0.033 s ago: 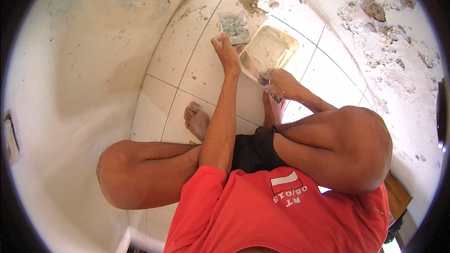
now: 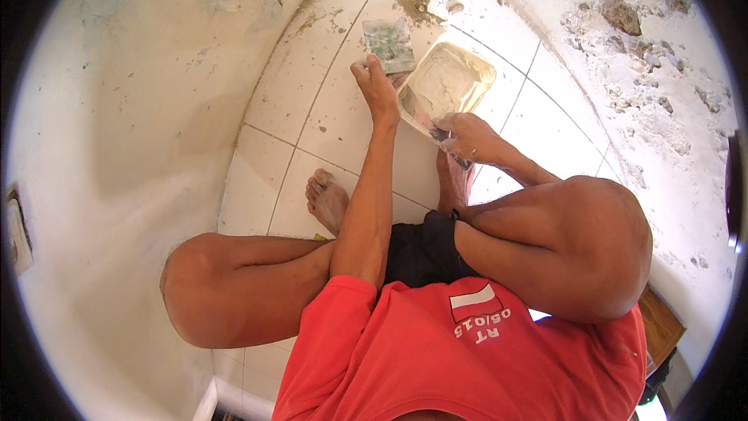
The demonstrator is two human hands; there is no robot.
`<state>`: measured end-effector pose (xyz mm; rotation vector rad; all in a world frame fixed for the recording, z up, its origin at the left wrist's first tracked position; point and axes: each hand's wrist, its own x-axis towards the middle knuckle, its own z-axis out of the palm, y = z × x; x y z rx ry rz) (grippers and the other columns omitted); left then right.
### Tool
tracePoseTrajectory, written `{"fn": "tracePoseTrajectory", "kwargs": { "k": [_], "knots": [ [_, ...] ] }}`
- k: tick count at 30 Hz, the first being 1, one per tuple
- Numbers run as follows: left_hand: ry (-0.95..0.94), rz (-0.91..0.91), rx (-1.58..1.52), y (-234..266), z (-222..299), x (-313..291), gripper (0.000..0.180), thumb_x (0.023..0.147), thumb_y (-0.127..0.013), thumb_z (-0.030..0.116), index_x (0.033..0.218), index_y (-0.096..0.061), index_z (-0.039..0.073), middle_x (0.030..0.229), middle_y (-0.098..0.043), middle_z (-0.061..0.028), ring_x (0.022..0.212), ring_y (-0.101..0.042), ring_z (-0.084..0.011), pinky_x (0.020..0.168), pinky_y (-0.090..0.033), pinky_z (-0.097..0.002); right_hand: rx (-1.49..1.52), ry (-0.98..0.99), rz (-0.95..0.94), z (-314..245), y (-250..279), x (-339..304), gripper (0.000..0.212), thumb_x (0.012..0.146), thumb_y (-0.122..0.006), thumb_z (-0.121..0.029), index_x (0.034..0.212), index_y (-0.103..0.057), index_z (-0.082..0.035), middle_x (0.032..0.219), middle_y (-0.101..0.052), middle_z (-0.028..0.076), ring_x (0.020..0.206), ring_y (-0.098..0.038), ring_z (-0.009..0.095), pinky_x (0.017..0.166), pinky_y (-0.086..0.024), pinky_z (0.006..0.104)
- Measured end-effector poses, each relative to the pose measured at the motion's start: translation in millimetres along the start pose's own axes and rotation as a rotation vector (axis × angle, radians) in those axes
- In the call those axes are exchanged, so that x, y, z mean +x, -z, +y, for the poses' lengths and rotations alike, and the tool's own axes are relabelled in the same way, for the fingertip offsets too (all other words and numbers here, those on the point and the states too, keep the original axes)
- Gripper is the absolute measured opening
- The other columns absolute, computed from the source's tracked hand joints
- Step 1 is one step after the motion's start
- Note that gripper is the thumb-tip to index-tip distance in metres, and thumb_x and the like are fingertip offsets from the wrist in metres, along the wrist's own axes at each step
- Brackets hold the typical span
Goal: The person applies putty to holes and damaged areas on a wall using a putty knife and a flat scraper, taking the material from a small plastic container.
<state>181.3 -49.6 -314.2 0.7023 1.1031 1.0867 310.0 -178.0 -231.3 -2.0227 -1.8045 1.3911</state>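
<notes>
My left hand [image 2: 376,87] is closed on the near edge of a flat square plate [image 2: 389,44], whose face is smeared grey and green. Right beside the plate stands a cream rectangular tub [image 2: 490,80] holding pale, wet-looking paste [image 2: 449,76] spread over its bottom and walls. At the tub's near corner, my right hand [image 2: 472,139] grips a scraper with a dark handle [image 2: 439,134]. The scraper's blade reaches over the rim into the tub and can be made out only in part. White smears coat the fingers of this hand.
I squat on white floor tiles [image 2: 312,121] between two walls. The left wall [image 2: 156,101] is smooth with small chips; the right wall [image 2: 647,54] is rough and pitted. Brown dirt [image 2: 419,6] lies beyond the tub. My bare left foot [image 2: 327,199] is near the left forearm.
My right hand and the scraper handle have shifted very slightly at the tub's near corner. The left hand, plate and tub stay in place.
</notes>
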Motion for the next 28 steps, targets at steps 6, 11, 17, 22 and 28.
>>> {"fn": "tracePoseTrajectory", "kwargs": {
  "k": [6,11,17,22,28],
  "knots": [
    [-0.071,0.049,-0.03,12.5,4.1,3.7,0.029,0.102,-0.038,0.027,0.106,-0.037,-0.002,0.104,-0.048,-0.0175,0.087,-0.056,-0.0216,0.074,-0.057,-0.0347,0.023,-0.024,-0.087,-3.1,32.3,-3.3,0.037,0.082,-0.056,-0.023,0.113,-0.068,-0.007,0.104,-0.066,0.021,0.103,-0.061,0.037,0.087,-0.048,0.0454],
    [0.006,0.008,-0.082,-18.0,4.7,-9.2,0.028,0.102,-0.039,0.027,0.106,-0.036,-0.001,0.105,-0.048,-0.0176,0.083,-0.058,-0.0231,0.071,-0.059,-0.0376,-0.304,-0.103,0.045,29.7,93.9,-22.3,0.032,0.088,-0.051,-0.016,0.115,-0.069,-0.012,0.105,-0.068,0.013,0.098,-0.063,0.029,0.082,-0.051,0.0406],
    [-0.01,-0.027,-0.07,-16.8,3.1,-6.7,0.03,0.101,-0.043,0.026,0.108,-0.033,-0.001,0.109,-0.048,-0.0205,0.09,-0.063,-0.0316,0.074,-0.062,-0.0434,-0.687,0.011,0.05,38.6,141.6,7.6,0.023,0.08,-0.059,0.0,0.1,-0.068,-0.008,0.087,-0.067,0.011,0.085,-0.067,0.028,0.071,-0.053,0.0413],
    [-0.115,0.053,0.07,16.2,0.4,7.4,0.027,0.102,-0.04,0.027,0.103,-0.037,0.0,0.102,-0.048,-0.0153,0.086,-0.056,-0.0201,0.071,-0.058,-0.0326,-0.965,0.219,0.119,15.2,125.7,49.9,0.006,0.08,-0.065,-0.003,0.084,-0.069,-0.002,0.085,-0.067,0.013,0.077,-0.068,0.027,0.064,-0.054,0.039],
    [-0.07,0.033,0.001,-15.4,0.2,-6.1,0.025,0.102,-0.041,0.026,0.102,-0.04,0.001,0.1,-0.048,-0.0138,0.089,-0.05,-0.0193,0.082,-0.05,-0.0347,-1.205,0.108,-0.09,-18.0,97.2,24.2,0.015,0.088,-0.064,-0.009,0.077,-0.068,0.001,0.093,-0.063,0.012,0.084,-0.061,0.022,0.069,-0.056,0.0382]
  ]
}}
